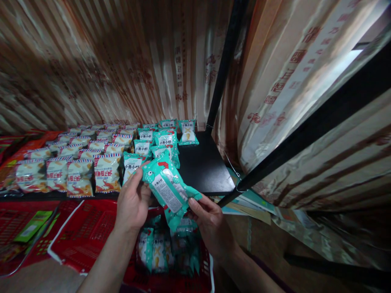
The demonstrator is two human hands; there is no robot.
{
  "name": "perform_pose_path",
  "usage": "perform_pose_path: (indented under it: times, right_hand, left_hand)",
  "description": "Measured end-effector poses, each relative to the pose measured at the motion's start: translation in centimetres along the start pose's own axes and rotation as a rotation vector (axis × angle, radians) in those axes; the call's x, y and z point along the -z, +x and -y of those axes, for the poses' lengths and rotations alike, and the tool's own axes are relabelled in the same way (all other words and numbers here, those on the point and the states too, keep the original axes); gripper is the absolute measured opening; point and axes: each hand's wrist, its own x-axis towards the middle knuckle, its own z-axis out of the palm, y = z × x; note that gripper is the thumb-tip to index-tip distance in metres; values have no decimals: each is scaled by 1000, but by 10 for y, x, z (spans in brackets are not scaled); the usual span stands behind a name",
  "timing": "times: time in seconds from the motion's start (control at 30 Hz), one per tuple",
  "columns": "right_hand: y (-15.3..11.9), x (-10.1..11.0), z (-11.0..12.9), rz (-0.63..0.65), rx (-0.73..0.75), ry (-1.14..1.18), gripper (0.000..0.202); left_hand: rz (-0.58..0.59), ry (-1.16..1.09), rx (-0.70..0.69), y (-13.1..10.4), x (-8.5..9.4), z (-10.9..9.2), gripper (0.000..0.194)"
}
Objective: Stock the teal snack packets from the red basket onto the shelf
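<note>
- Teal bag (167,189) of snacks is up between my two hands. From where I look, it hides some of the front edge of the black shelf (209,167) and some of the red basket (211,268) down below.
- My left hand (132,199) grips the top left side. Its thumb is on the edge, and some of its fingers are hidden.
- My right hand (210,224) pinches the lower right corner, with the thumb on the side that faces me.
- The side with tiny writing looks up at me, and the bag is tilted. If I turn it, I think slow and gentle is best, with one hand always holding on.
- It looks puffy, so a hard squeeze could pop it or break the snacks. I should hold the edges and corners, not the fat middle.
- My left hand is just beside the front teal packet (130,165) on the shelf. One bump could tip that over, so I should mind my knuckles. The white packets (107,173) stand near it too.
- More teal packs (159,250) lie in the basket. My wrists should not drag on those.
</note>
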Motion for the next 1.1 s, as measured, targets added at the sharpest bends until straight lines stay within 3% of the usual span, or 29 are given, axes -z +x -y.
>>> perform_pose_path:
  times: [0.1,0.23,0.4,0.6,1.1]
  right_hand:
    - [0,-1,1,2,-11,26,23]
    - [1,-2,4,-5,-1,50,22]
    - [0,-4,9,-12,-5,30,24]
    - [-3,-8,15,-27,-23,44,24]
    - [-5,-8,18,-29,28,5,19]
  left_hand:
    - [27,-203,183,-3,-8,1,18]
    - [126,-381,378,-9,-15,2,30]
    - [194,-410,368,-17,-20,1,37]
    - [135,-418,420,-15,-22,4,34]
    - [134,-458,426,-17,-23,3,39]
